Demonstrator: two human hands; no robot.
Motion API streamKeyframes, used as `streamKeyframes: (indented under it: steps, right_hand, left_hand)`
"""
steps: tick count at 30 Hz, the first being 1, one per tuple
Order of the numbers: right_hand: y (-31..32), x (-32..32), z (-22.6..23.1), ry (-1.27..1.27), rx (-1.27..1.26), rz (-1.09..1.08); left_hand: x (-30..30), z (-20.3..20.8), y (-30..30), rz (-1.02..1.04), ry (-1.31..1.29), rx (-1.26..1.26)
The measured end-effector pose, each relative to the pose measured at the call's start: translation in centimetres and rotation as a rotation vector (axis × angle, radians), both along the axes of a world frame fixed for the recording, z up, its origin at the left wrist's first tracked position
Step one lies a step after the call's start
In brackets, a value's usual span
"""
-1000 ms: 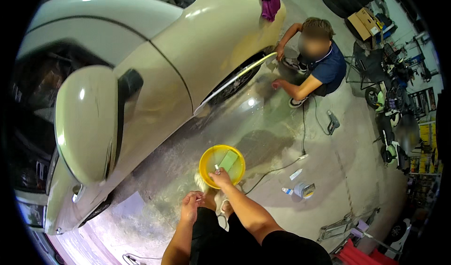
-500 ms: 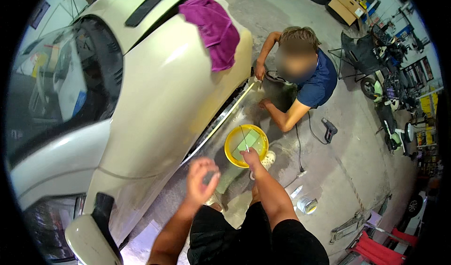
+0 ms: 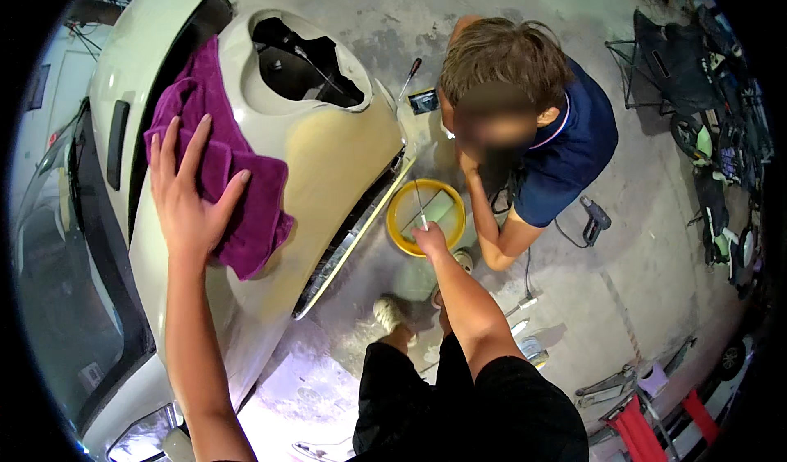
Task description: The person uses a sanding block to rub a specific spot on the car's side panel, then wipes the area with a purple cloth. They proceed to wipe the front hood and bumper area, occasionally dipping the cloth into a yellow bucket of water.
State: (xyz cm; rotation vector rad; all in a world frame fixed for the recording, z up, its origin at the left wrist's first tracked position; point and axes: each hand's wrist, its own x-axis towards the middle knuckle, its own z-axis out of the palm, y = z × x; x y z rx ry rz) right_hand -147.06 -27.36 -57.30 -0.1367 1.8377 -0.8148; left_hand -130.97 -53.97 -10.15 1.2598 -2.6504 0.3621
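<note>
My left hand point(image 3: 187, 185) rests with fingers spread on a crumpled purple cloth point(image 3: 256, 204), which lies over the pale cream front fender point(image 3: 328, 163) of a car. In my right hand point(image 3: 429, 239) is a slim screwdriver point(image 3: 421, 203) with a long thin shaft and a pale handle; its exact kind is hard to make out. It points away from me over a yellow bucket point(image 3: 391, 228). Inside the bucket shows a pale green rectangular shape. A narrow yellow-edged strip point(image 3: 361, 234) runs along the fender's lower edge, beside the bucket.
Beyond the bucket crouches a person point(image 3: 574, 150) in a dark blue shirt. A heat gun point(image 3: 596, 221) with a cord lies right of them. Another screwdriver point(image 3: 412, 75) is on the floor near the open headlight hole point(image 3: 299, 64). A folding chair point(image 3: 668, 60) stands far right.
My left hand has moved from mid-air up and left onto the cloth. My right hand still holds the screwdriver over the bucket. The other person's near hand has come up toward their head.
</note>
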Motion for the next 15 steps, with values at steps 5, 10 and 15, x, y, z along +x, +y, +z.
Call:
streamKeyframes:
  steps: [5, 10, 15]
  right_hand:
    - [0.4, -1.0, -4.8, -0.006, -0.032, -0.031]
    - [0.2, -2.3, -4.8, -0.113, 0.046, 0.051]
    - [3.7, -0.2, -15.2, -0.320, -0.139, -0.208]
  left_hand:
    - [-1.6, 0.9, -0.3, 0.025, -0.028, 0.087]
    - [-0.8, 0.1, -0.9, 0.004, -0.079, 0.102]
    - [-0.4, 1.4, -0.5, 0.006, -0.188, 0.075]
